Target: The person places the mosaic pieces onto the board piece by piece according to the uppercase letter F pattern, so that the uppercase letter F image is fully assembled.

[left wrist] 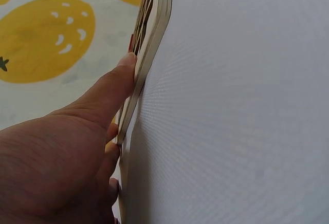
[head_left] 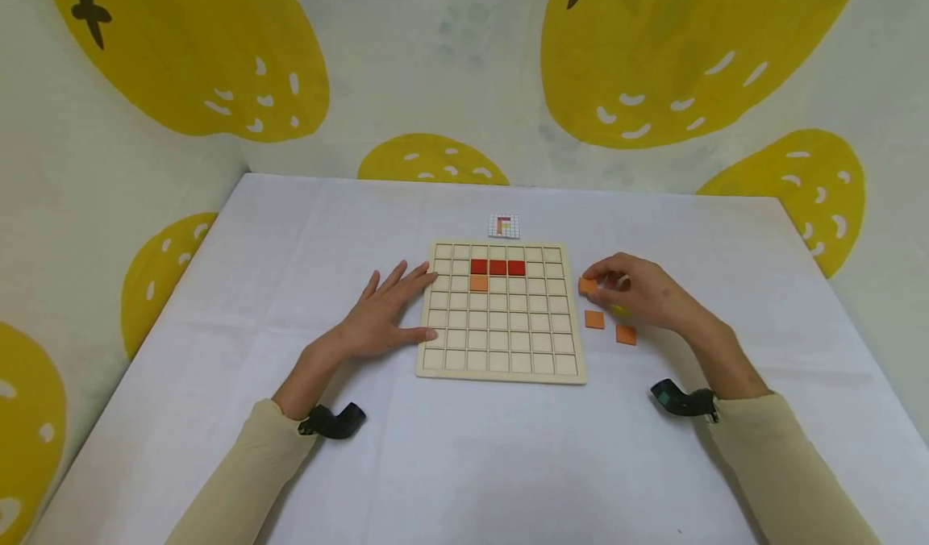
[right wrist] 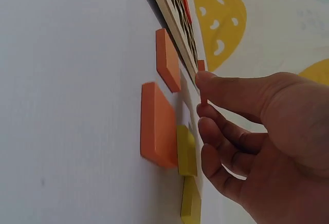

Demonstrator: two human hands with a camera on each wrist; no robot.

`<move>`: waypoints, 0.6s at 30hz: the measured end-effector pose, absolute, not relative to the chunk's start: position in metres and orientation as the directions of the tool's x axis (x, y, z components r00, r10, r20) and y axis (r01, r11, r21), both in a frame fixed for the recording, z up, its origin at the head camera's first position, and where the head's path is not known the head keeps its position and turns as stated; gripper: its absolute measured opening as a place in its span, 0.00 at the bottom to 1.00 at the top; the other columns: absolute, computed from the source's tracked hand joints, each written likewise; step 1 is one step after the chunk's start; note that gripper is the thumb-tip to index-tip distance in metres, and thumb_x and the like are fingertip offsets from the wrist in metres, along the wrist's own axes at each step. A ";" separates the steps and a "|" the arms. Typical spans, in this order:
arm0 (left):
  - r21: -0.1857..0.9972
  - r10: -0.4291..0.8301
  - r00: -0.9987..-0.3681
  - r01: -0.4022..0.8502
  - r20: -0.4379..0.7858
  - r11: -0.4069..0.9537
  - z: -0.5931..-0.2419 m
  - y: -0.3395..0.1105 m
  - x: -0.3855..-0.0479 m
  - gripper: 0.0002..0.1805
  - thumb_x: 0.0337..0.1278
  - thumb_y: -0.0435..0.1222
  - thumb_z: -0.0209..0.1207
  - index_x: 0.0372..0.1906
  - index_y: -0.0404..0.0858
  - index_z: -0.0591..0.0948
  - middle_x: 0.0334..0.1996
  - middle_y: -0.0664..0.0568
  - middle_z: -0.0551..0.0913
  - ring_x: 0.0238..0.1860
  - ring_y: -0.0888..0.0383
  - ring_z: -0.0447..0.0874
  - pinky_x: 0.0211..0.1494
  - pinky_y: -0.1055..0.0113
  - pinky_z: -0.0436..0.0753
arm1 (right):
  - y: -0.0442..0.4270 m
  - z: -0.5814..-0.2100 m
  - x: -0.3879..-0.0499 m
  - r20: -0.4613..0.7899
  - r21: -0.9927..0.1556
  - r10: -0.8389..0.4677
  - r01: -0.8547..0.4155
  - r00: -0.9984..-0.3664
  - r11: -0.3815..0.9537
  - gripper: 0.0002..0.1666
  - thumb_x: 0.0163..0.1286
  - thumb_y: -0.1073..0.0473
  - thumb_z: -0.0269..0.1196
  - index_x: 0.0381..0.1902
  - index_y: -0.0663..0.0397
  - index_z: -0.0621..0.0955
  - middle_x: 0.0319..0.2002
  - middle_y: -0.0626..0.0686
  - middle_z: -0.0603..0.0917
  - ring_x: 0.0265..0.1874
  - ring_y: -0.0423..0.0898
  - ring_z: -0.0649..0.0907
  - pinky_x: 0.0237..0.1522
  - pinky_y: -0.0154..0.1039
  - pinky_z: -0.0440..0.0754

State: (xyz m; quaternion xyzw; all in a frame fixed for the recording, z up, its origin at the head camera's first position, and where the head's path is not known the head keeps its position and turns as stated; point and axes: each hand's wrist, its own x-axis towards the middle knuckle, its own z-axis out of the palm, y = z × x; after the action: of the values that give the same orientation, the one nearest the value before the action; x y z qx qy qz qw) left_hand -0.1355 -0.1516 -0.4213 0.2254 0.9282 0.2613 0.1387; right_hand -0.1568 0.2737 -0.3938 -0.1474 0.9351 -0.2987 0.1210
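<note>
A square wooden grid board (head_left: 498, 319) lies on the white table. Three red tiles (head_left: 497, 268) fill a row near its top, and one orange tile (head_left: 479, 283) sits below the leftmost red one. My left hand (head_left: 385, 315) rests on the board's left edge, thumb and fingers spread. To the right of the board, my right hand (head_left: 639, 287) pinches an orange tile (right wrist: 201, 64) between thumb and fingers, just above the table. Two more orange tiles (head_left: 594, 319) (right wrist: 154, 126) lie near it. Two yellow tiles (right wrist: 187, 152) show in the right wrist view, mostly hidden by my hand in the head view.
A small pattern card (head_left: 504, 226) with a coloured grid lies just behind the board. Black wrist devices (head_left: 334, 421) are strapped at both cuffs. A wall with yellow fruit prints (head_left: 435, 158) rises behind the white tabletop (head_left: 464, 448).
</note>
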 end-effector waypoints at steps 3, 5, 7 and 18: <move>0.549 0.492 -0.860 0.347 -0.138 0.760 -0.421 -0.152 -0.135 0.50 0.63 0.57 0.68 0.84 0.50 0.58 0.86 0.55 0.50 0.88 0.45 0.36 0.86 0.36 0.34 | 0.268 -0.395 -0.159 -0.137 -0.609 -0.336 -0.189 -0.932 0.770 0.16 0.73 0.60 0.68 0.57 0.56 0.85 0.50 0.56 0.84 0.48 0.50 0.79 0.51 0.32 0.79; 0.551 0.493 -0.859 0.347 -0.139 0.760 -0.421 -0.152 -0.135 0.50 0.63 0.57 0.68 0.84 0.50 0.58 0.86 0.55 0.50 0.88 0.45 0.36 0.85 0.36 0.34 | 0.264 -0.396 -0.160 -0.134 -0.619 -0.330 -0.181 -0.935 0.765 0.17 0.74 0.59 0.68 0.58 0.56 0.84 0.51 0.56 0.84 0.48 0.50 0.79 0.51 0.32 0.79; 0.551 0.492 -0.859 0.344 -0.141 0.760 -0.421 -0.152 -0.135 0.50 0.62 0.57 0.68 0.84 0.50 0.58 0.86 0.55 0.50 0.88 0.45 0.36 0.85 0.36 0.34 | 0.259 -0.397 -0.160 -0.134 -0.623 -0.324 -0.175 -0.937 0.763 0.18 0.74 0.59 0.67 0.59 0.56 0.84 0.51 0.56 0.84 0.48 0.51 0.79 0.51 0.34 0.79; 0.552 0.493 -0.859 0.346 -0.139 0.759 -0.421 -0.152 -0.134 0.50 0.62 0.56 0.68 0.84 0.50 0.57 0.86 0.54 0.50 0.88 0.45 0.36 0.85 0.35 0.33 | 0.239 -0.400 -0.162 -0.115 -0.638 -0.321 -0.178 -0.940 0.749 0.20 0.74 0.55 0.67 0.61 0.54 0.83 0.51 0.55 0.83 0.47 0.50 0.79 0.45 0.35 0.79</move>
State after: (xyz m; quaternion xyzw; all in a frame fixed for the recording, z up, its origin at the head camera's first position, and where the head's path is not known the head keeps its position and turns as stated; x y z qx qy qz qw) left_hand -0.1344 -0.1518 -0.4206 0.2264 0.9273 0.2634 0.1395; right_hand -0.1625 0.2395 -0.3996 -0.1343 0.9288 -0.3277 0.1091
